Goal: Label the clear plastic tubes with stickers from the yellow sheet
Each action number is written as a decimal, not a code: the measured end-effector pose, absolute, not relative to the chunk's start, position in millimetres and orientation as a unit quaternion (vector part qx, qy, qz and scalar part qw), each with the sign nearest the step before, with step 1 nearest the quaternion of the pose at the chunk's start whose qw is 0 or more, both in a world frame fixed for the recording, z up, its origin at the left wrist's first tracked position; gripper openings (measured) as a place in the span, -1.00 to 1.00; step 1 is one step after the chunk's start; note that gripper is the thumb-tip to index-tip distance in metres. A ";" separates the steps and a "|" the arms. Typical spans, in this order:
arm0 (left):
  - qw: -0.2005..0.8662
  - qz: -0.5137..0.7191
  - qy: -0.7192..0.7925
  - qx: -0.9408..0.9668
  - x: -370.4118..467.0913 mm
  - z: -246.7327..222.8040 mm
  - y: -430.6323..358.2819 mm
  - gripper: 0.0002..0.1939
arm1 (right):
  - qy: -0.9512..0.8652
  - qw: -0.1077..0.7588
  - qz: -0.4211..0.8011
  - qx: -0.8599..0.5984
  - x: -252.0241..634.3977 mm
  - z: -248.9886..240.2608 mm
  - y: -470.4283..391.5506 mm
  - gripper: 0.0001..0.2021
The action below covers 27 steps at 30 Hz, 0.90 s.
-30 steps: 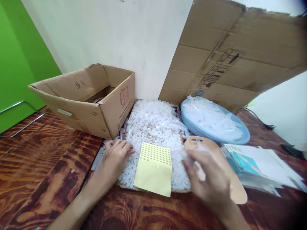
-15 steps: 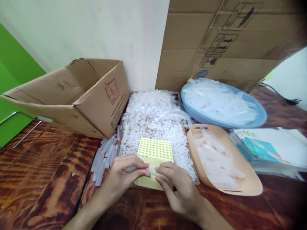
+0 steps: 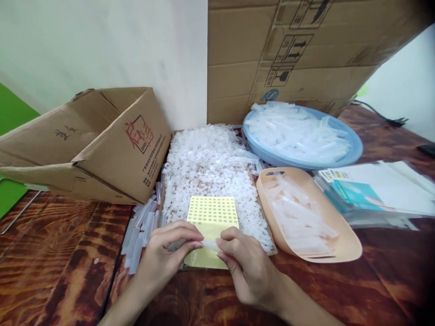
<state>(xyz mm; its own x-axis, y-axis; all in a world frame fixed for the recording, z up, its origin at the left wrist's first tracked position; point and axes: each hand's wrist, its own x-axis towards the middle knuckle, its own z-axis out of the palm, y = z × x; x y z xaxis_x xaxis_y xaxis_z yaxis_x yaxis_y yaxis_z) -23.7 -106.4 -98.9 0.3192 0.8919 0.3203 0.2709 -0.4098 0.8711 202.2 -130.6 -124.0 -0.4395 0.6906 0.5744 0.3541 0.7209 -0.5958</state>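
Observation:
Between my two hands is a small translucent white tube (image 3: 210, 245), held level over a yellow sticker sheet (image 3: 212, 210) with rows of small round stickers. The fingertips of my left hand (image 3: 173, 246) pinch the tube's left end. At its right end, the thumb and fingers of my right hand (image 3: 246, 262) are closed on it. The sheet lies on the near part of a shallow tray heaped with small white plastic pieces (image 3: 210, 167). My fingers hide part of the tube.
An open cardboard box (image 3: 118, 149) stands left, beside loose clear tubes (image 3: 137, 240). At right are a blue basin (image 3: 355, 147) of tubes, a peach tray (image 3: 350, 246) with tubes, and plastic packets (image 3: 367, 194). A large carton (image 3: 234, 59) stands behind.
The camera view has shifted, so the boxes, basin and trays appear further left. My fingers have moved slightly around the tube, and both hands still hold it.

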 end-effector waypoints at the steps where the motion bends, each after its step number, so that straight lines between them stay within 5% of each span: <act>1: 0.361 0.426 0.398 0.728 -23.0 -98.6 -107.3 -0.81 | -0.827 0.425 0.195 -0.313 201.6 -124.6 -131.5 -0.73; 17: 0.307 0.429 0.370 0.764 -6.3 -90.5 -111.3 -0.86 | -0.824 0.459 0.086 -0.321 201.1 -118.2 -136.3 -0.77; 21: 0.335 0.260 0.362 0.830 -12.4 -68.3 -68.7 -0.91 | -0.785 0.487 0.091 -0.372 198.7 -121.1 -130.0 -0.79; 23: 0.243 0.120 0.449 0.852 -12.4 -61.2 -34.7 -0.87 | -0.757 0.507 0.088 -0.402 199.6 -123.5 -125.8 -0.81; 27: 0.140 0.080 0.552 0.818 -0.6 -70.4 21.8 -0.80 | -0.725 0.533 0.079 -0.428 208.1 -125.7 -119.3 -0.84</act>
<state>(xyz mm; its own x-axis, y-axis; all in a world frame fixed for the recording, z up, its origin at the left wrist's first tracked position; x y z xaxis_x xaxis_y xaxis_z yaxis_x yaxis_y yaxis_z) -0.6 21.8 -70.4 0.3783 0.9253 -0.0243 0.8807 -0.3517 0.3174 208.1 -119.3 -125.7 -0.0642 0.7055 0.7058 0.5365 0.6207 -0.5717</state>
